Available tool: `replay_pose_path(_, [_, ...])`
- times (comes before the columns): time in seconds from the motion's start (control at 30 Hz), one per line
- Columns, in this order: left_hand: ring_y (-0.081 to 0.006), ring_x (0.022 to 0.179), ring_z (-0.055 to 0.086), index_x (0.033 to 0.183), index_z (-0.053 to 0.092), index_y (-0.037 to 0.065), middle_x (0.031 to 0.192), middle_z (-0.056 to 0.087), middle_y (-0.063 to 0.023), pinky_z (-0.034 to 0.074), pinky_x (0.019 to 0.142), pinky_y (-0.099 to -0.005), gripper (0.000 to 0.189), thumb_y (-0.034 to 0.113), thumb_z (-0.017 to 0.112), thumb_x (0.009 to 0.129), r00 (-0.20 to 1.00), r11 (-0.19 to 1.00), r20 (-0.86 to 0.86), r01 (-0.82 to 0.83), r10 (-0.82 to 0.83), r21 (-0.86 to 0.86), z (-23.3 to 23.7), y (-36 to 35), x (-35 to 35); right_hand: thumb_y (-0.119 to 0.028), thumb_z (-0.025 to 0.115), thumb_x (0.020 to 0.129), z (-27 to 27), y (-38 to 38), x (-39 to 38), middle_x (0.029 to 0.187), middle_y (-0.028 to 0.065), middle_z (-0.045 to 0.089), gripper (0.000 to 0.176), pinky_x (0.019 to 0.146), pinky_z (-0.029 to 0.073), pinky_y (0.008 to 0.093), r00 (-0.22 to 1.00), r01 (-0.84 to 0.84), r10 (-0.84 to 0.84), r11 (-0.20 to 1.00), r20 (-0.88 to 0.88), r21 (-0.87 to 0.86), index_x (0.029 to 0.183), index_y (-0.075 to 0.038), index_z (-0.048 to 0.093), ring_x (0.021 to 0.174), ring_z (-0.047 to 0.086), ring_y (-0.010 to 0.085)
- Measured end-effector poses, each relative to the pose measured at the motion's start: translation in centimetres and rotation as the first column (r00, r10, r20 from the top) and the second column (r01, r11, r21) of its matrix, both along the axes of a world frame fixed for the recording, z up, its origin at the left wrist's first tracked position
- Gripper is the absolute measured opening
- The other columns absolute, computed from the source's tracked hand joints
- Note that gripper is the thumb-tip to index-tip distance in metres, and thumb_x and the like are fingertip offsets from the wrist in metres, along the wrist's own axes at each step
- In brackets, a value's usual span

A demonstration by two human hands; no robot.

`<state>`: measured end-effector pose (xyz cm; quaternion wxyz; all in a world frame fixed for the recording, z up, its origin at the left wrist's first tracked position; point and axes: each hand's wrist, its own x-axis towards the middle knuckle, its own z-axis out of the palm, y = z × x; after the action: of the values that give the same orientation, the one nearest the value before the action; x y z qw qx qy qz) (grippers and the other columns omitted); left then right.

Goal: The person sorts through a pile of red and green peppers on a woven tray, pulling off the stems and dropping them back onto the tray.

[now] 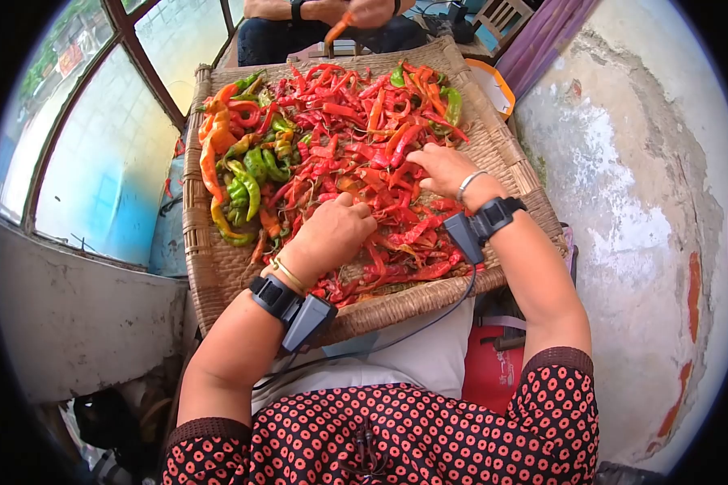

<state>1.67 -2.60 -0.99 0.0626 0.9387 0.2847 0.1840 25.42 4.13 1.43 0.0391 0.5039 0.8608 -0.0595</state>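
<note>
A spread of red chili peppers [356, 166] covers a woven tray [210, 291]. My left hand [336, 230] is closed, its fingers curled down among the peppers near the middle; what they hold, if anything, is hidden. To the right, my right hand [451, 171] reaches in from the side, thumb and fingers bent around the end of a glossy red chili pepper [405, 146]. Green peppers [255, 174] and orange peppers [212, 149] lie grouped along the tray's left side. Both wrists carry a strapped grey device with a cable.
Across the tray sits another person, whose hand [372, 11] holds an orange-red pepper [339, 29]. Windows [97, 153] stand at left, a peeling wall [623, 202] at right. A cable [429, 327] crosses the tray's front edge, and a red bag [493, 368] lies below.
</note>
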Motion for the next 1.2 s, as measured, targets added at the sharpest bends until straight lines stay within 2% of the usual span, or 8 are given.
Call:
replay_pose_path(0.23, [-0.0224,0.072,0.049,0.069,0.054,0.007,0.076,0.053,-0.0054,0.042,0.066,-0.0322,0.010,0.015,0.060,0.068,0.999,1.000,-0.046,0.027,-0.026,0.005,0.4,-0.3,0.2,-0.013,0.068,0.064,-2.1,1.2,-2.5,0.096,0.0107,0.047,0.054,0.071,0.048,0.0381,0.998,0.066,-0.066,0.980,-0.007,0.189,0.112,-0.016,0.043,0.087,0.055,0.0282])
replay_pose_path(0.37, [-0.0226,0.073,0.049,0.069,0.055,0.007,0.076,0.052,-0.0056,0.042,0.067,-0.0324,0.011,0.016,0.060,0.069,0.998,1.000,-0.057,0.011,-0.012,-0.025,0.3,-0.3,0.4,-0.010,0.065,0.065,-2.6,1.0,-2.8,0.095,0.0116,0.048,0.042,0.066,0.048,0.0392,0.999,-0.003,0.013,0.949,-0.031,0.316,0.102,-0.014,0.045,0.083,0.055,0.0289])
replay_pose_path(0.47, [-0.0231,0.075,0.049,0.071,0.056,0.006,0.078,0.053,-0.0058,0.043,0.069,-0.0328,0.012,0.017,0.061,0.070,0.998,0.998,-0.058,0.008,-0.012,-0.058,0.7,-0.2,0.4,-0.012,0.045,0.079,-3.1,1.2,-3.0,0.095,0.0133,0.051,0.023,0.065,0.048,0.0411,0.994,0.007,-0.024,0.986,0.104,0.167,0.101,-0.016,0.052,0.078,0.058,0.0310])
replay_pose_path(0.83, [-0.0238,0.082,0.050,0.078,0.059,0.007,0.083,0.054,-0.0053,0.043,0.073,-0.0339,0.014,0.014,0.064,0.067,0.996,0.993,-0.087,-0.044,0.035,-0.108,0.9,0.0,0.2,-0.009,0.058,0.065,1.1,0.1,-0.9,0.083,0.0157,0.062,0.020,0.069,0.048,0.0377,0.942,0.234,-0.134,0.920,0.309,-0.314,0.084,-0.003,0.063,0.079,0.060,0.0303])
replay_pose_path(0.9, [-0.0239,0.081,0.050,0.079,0.059,0.007,0.084,0.054,-0.0051,0.043,0.073,-0.0338,0.016,0.014,0.065,0.065,0.996,0.992,-0.082,-0.048,0.039,-0.113,0.8,0.0,0.0,-0.019,0.060,0.069,1.9,0.1,0.2,0.070,0.0115,0.062,0.023,0.055,0.048,0.0315,0.997,0.072,-0.083,0.838,0.004,-0.541,0.081,0.001,0.062,0.061,0.061,0.0211])
replay_pose_path(0.93, [-0.0239,0.081,0.050,0.079,0.059,0.007,0.084,0.054,-0.0051,0.043,0.073,-0.0338,0.016,0.014,0.065,0.065,0.996,0.993,-0.080,-0.050,0.042,-0.109,0.7,0.1,-0.1,-0.021,0.060,0.072,2.4,-0.3,0.7,0.063,0.0065,0.060,0.025,0.046,0.045,0.0257,0.927,0.158,-0.345,0.717,-0.149,-0.679,0.088,-0.002,0.061,0.053,0.057,0.0122])
replay_pose_path(1.03, [-0.0254,0.086,0.050,0.085,0.060,0.007,0.089,0.055,-0.0065,0.043,0.077,-0.0347,0.026,0.016,0.068,0.062,0.999,0.981,-0.033,0.001,-0.008,-0.196,1.3,0.2,-0.4,-0.019,0.057,0.077,4.8,-1.0,1.1,0.063,0.0047,0.060,0.022,0.044,0.043,0.0227,0.771,0.110,-0.532,0.652,-0.349,-0.751,0.094,-0.005,0.059,0.052,0.055,0.0083])
replay_pose_path(1.2, [-0.0291,0.094,0.050,0.101,0.057,0.005,0.099,0.055,-0.0128,0.041,0.082,-0.0391,0.049,0.036,0.069,0.065,0.963,0.946,0.257,0.157,-0.083,-0.282,3.3,0.7,-0.7,-0.020,0.054,0.080,3.9,-0.5,1.4,0.071,0.0051,0.061,0.022,0.050,0.042,0.0185,0.584,-0.176,-0.497,0.695,-0.642,-0.697,0.094,-0.003,0.057,0.059,0.059,0.0102])
